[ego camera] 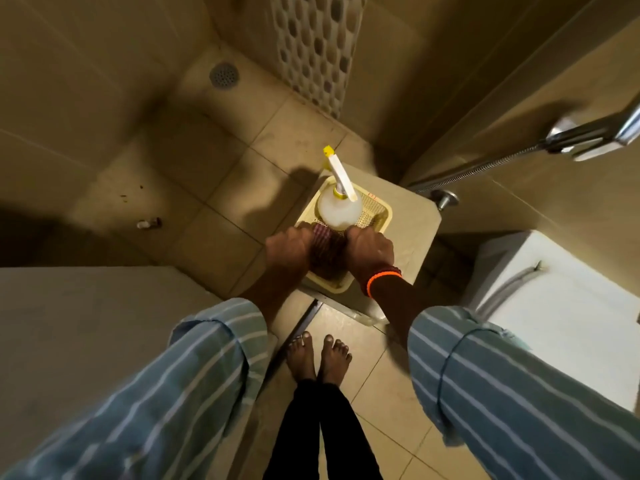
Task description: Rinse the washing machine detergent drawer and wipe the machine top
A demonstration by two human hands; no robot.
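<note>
Both hands reached down over a yellow plastic basket that sat on a pale stool in the tiled bathroom. The left hand and the right hand were curled into fists around a dark checked cloth, one at each end, with the cloth bunched between them over the near half of the basket. The fingers were folded under and hidden from above, so how tightly they gripped could not be told. An orange band circled the right wrist, and striped blue sleeves were rolled back from both forearms.

In the far half of the basket stood a translucent white spray bottle with a yellow-tipped nozzle, just beyond the cloth. No detergent drawer could be made out. A white appliance top lay to the right, near the stool, though whether it was the washing machine could not be told.

A round floor drain sat far left, and a chrome hand shower with its hose hung on the right wall. Bare feet stood on the floor tiles below the arms.
</note>
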